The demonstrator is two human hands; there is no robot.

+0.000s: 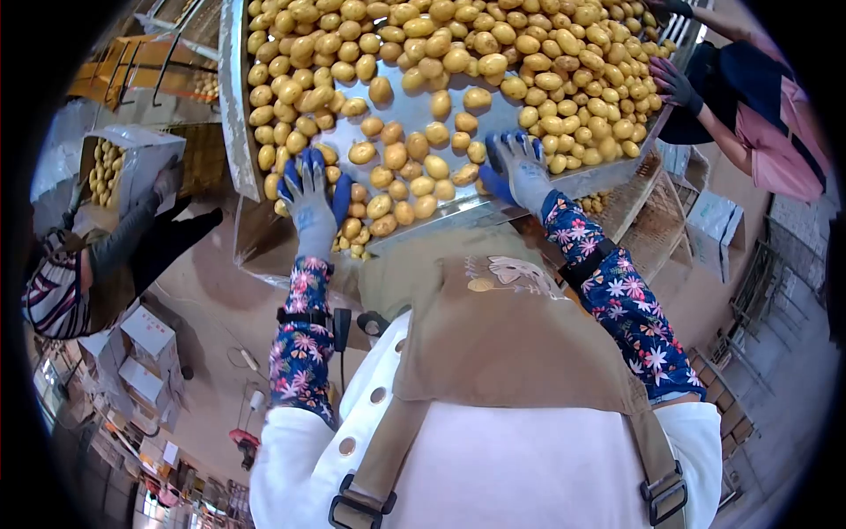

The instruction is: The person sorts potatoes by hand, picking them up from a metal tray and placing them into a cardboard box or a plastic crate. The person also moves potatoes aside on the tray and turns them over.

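Potatoes (pixel 440 104): loose on metal tabletop (pixel 410 111), between and beyond the hands | left hand (pixel 313 196), right hand (pixel 522 169): fingers spread, pinching nothing | best handled with low, flat palms, gently, guarding against bruises

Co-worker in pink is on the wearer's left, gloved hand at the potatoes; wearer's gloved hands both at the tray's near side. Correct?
No: the head view shows the co-worker in pink on the wearer's right. The rest holds: a gloved hand at the potatoes; the wearer's gloved left hand and right hand at the near side of the tray.
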